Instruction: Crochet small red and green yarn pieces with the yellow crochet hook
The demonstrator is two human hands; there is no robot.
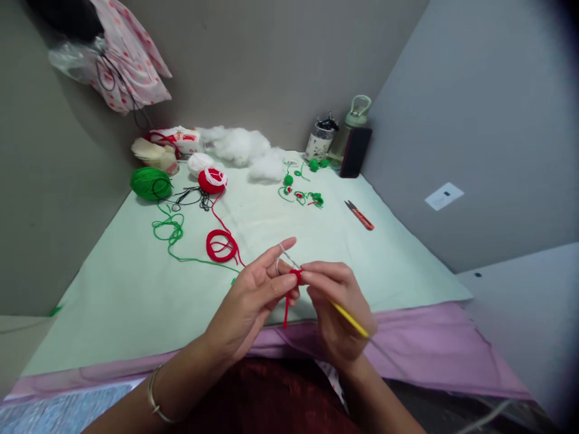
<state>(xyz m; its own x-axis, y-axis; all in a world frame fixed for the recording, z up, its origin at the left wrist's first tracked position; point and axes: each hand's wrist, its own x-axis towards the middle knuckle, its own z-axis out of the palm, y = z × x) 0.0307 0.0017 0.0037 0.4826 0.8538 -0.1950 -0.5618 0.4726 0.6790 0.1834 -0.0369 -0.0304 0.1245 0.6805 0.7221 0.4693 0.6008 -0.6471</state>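
Observation:
My left hand pinches a small red crochet piece between thumb and fingers, its index finger stretched out with red yarn running over it. A red yarn tail hangs down from the piece. My right hand is closed on a crochet hook with a yellow handle, whose metal tip reaches into the red piece. Both hands hover over the near edge of the pale green cloth. Red yarn leads back to a loose red coil and a red ball.
A green yarn ball, a white ball, white stuffing, small green crochet pieces, orange snips, a jar, a bottle and a dark phone lie further back. Walls close in on both sides.

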